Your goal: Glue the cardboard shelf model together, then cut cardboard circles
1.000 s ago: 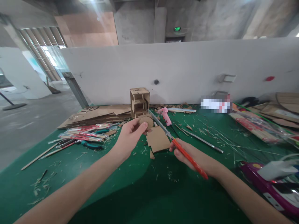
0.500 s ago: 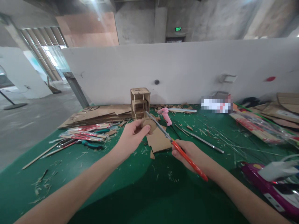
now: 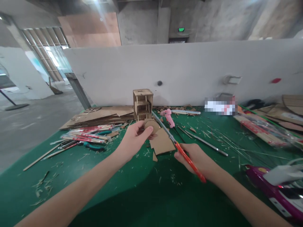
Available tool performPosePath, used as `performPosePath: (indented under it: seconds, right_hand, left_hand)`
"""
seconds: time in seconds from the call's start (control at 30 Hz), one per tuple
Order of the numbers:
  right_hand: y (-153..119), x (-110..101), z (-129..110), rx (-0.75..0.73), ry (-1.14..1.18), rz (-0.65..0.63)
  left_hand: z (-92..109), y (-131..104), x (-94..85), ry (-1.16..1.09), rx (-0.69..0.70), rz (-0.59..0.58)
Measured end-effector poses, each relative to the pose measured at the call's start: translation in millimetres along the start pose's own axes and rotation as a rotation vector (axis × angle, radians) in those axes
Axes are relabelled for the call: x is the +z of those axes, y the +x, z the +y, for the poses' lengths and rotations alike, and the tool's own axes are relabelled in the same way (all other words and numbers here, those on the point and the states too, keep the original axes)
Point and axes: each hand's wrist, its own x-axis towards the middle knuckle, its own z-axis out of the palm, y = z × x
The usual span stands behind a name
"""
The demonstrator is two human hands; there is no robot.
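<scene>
Scissors (image 3: pixel 179 148) in the right hand (image 3: pixel 195 154), its fingers curled round the grip; cardboard disc (image 3: pixel 155 125) pinched in the left hand (image 3: pixel 135 138) above the cardboard sheet (image 3: pixel 164 144), just beside the blades. For smooth edges, 1 slow, continuous turn of the disc seems best.
</scene>
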Motion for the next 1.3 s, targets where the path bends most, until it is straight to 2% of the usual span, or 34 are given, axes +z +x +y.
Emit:
performPosePath:
  seconds: [0.17,0.37,0.63,0.9,1.03,1.2,1.3]
  right_hand:
    - [-5,-5,-2,-0.118,0.198,-0.1]
    - [-6,-10,-5,-0.083,0.044,-0.11]
    - [-6,-16,-2,-0.017,-0.171,-0.091]
    - [-1,-11,1,-0.04,-0.231,-0.011]
    - [0,-14,3,-0.029,-0.282,0.071]
    - [0,-9,3,-0.027,-0.14,0.11]
    - [1,-3,0,0.047,0.106,0.074]
  left_hand:
    - [0,2,-0.2,-0.056,-0.029,-0.011]
    - [5,1,-4.8,0.074,-0.003,-0.096]
    - [20,3,-14.7,0.323,-0.011,-0.201]
    - [24,2,-16.2,0.339,0.002,-0.228]
    - [25,0,-17.7,0.318,0.009,-0.238]
    - [24,2,-19.5,0.328,-0.018,-0.239]
    - [23,3,-19.0,0.347,-0.024,-0.237]
